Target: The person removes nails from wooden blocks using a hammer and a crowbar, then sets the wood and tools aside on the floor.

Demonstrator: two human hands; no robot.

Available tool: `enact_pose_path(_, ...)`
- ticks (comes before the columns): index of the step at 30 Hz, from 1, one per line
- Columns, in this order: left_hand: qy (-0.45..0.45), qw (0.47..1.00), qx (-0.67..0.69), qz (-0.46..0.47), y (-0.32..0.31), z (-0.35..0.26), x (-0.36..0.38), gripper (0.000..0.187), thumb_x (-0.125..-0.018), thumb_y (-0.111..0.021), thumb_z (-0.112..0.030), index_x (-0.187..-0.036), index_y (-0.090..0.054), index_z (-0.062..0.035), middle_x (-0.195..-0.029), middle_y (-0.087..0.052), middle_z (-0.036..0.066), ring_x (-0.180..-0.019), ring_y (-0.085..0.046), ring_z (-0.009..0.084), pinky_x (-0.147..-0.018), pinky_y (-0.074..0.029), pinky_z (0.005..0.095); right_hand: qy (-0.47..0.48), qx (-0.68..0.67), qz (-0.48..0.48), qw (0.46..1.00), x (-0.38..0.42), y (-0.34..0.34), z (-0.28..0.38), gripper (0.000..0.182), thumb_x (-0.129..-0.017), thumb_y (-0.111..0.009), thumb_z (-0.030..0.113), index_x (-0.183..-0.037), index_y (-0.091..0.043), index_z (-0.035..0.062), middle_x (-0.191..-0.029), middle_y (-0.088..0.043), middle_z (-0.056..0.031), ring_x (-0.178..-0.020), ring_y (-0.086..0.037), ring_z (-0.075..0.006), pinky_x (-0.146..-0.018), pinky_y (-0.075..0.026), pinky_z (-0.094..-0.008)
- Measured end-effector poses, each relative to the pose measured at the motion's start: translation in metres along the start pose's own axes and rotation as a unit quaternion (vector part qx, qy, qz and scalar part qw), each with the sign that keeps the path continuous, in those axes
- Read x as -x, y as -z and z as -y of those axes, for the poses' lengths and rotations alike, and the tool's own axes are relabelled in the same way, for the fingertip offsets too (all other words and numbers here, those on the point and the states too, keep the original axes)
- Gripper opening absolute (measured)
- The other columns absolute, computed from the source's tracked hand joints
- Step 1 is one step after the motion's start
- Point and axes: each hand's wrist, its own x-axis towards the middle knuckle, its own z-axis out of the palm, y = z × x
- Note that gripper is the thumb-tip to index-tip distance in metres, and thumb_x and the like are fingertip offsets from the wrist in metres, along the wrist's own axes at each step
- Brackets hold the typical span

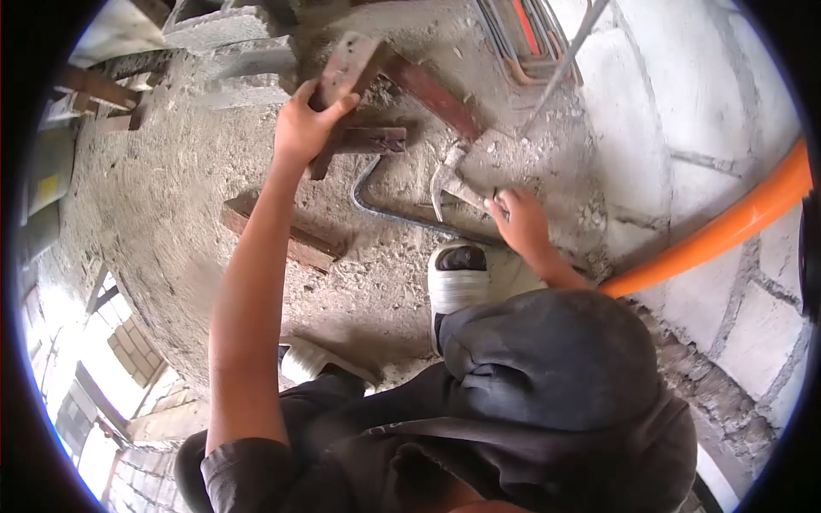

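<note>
My left hand (310,126) is wrapped round a short wooden block (349,67), raised at an angle above the floor. Two more reddish-brown wood pieces, a longer one (434,96) and a short one (380,140), lie close by it. In my right hand (523,224) is the handle of a claw hammer (457,181), its dusty head pointing away from me. Below the hammer runs a dark bent pry bar (402,219) on the ground. Another wood piece (299,244) rests beyond my left forearm, which partly hides it.
Hollow concrete blocks (231,60) are stacked at the upper left. Bent metal bars (530,51) and a thin rod (560,73) lean near the white block wall (676,103) on the right. An orange pipe (718,231) slants along it. Rubble covers the dirt floor (162,214).
</note>
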Motion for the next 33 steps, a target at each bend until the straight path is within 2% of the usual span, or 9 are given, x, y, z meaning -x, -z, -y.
enact_pose_path(1,-0.025,0.999,-0.006,-0.036,-0.009,0.017,-0.005,0.098,-0.073,-0.078,-0.068,-0.134,-0.06,0.0067,-0.119,-0.07,0.028,-0.112,-0.069,0.0364,-0.097,-0.053,0.0419,0.006,0.003,-0.009,1.0,-0.009,0.001,0.0,0.029,-0.093,-0.071,0.033,-0.087,-0.065,0.0051,-0.083,-0.066,-0.0131,-0.078,-0.064,-0.0341,-0.068,-0.051,-0.045)
enact_pose_path(4,0.052,0.977,0.187,0.083,0.004,0.0,0.001,0.088,-0.079,-0.076,-0.062,-0.13,-0.063,0.0076,-0.115,-0.071,0.021,-0.106,-0.068,0.0235,-0.092,-0.051,0.0344,0.039,-0.06,-0.005,0.997,-0.042,0.011,0.008,0.023,-0.094,-0.07,0.028,-0.089,-0.067,0.005,-0.084,-0.066,-0.0118,-0.082,-0.063,-0.0329,-0.071,-0.051,-0.0444)
enact_pose_path(7,0.082,0.964,0.246,0.052,-0.009,0.023,-0.004,0.085,-0.081,-0.075,-0.06,-0.13,-0.063,0.0082,-0.112,-0.072,0.017,-0.103,-0.067,0.0196,-0.091,-0.051,0.0313,0.066,-0.08,-0.005,0.995,-0.077,0.004,0.009,0.023,-0.095,-0.069,0.025,-0.093,-0.068,0.003,-0.085,-0.064,-0.0118,-0.08,-0.063,-0.0331,-0.071,-0.051,-0.0426)
enact_pose_path(16,0.072,0.949,0.297,0.082,-0.014,0.026,-0.005,0.063,-0.09,-0.071,-0.047,-0.127,-0.065,0.0037,-0.108,-0.073,0.011,-0.094,-0.068,0.0151,-0.083,-0.052,0.0287,0.12,-0.087,-0.072,0.986,-0.107,-0.009,0.014,0.022,-0.095,-0.069,0.028,-0.091,-0.068,0.007,-0.084,-0.065,-0.009,-0.083,-0.065,-0.0316,-0.074,-0.053,-0.043)
enact_pose_path(21,0.068,0.954,0.279,0.087,-0.011,0.021,0.003,0.056,-0.094,-0.068,-0.043,-0.128,-0.064,0.0011,-0.111,-0.074,0.011,-0.093,-0.069,0.016,-0.083,-0.052,0.0288,0.097,-0.036,-0.144,0.984,-0.11,-0.018,0.0,0.029,-0.091,-0.071,0.035,-0.103,-0.067,0.0091,-0.1,-0.066,-0.0072,-0.096,-0.063,-0.0264,-0.084,-0.049,-0.0417)
enact_pose_path(23,0.062,0.964,0.253,0.062,-0.014,0.024,0.002,0.057,-0.093,-0.069,-0.043,-0.129,-0.064,0.0006,-0.112,-0.073,0.011,-0.096,-0.07,0.0173,-0.085,-0.053,0.0299,0.077,-0.038,-0.139,0.987,-0.119,0.005,0.028,0.022,-0.089,-0.074,0.019,-0.102,-0.066,0.0033,-0.097,-0.064,-0.0118,-0.088,-0.064,-0.0275,-0.074,-0.05,-0.0405)
enact_pose_path(25,0.07,0.961,0.262,0.059,-0.018,0.022,0.002,0.057,-0.093,-0.07,-0.043,-0.13,-0.064,0.0001,-0.114,-0.072,0.011,-0.096,-0.069,0.0171,-0.085,-0.053,0.0303,0.106,-0.011,-0.125,0.986,-0.127,0.0,0.03,0.043,-0.085,-0.075,0.021,-0.122,-0.059,0.0044,-0.121,-0.056,-0.0175,-0.115,-0.054,-0.0383,-0.097,-0.044,-0.048)
enact_pose_path(31,0.105,0.945,0.304,0.063,-0.014,0.021,0.006,0.06,-0.095,-0.066,-0.044,-0.131,-0.061,0.0039,-0.117,-0.071,0.013,-0.102,-0.069,0.0209,-0.091,-0.052,0.0323,0.046,0.094,-0.027,0.994,-0.16,-0.02,0.032,0.057,-0.085,-0.078,0.032,-0.128,-0.057,0.002,-0.124,-0.057,-0.0175,-0.123,-0.049,-0.0345,-0.103,-0.039,-0.0478)
enact_pose_path(33,0.074,0.954,0.289,0.033,-0.015,0.027,0.003,0.054,-0.096,-0.065,-0.042,-0.127,-0.063,0.0027,-0.112,-0.072,0.012,-0.094,-0.068,0.0181,-0.082,-0.053,0.0306,0.04,0.117,0.025,0.992,-0.164,-0.021,0.033,0.059,-0.085,-0.078,0.036,-0.13,-0.056,0.0041,-0.126,-0.056,-0.018,-0.122,-0.05,-0.0341,-0.104,-0.038,-0.0478)
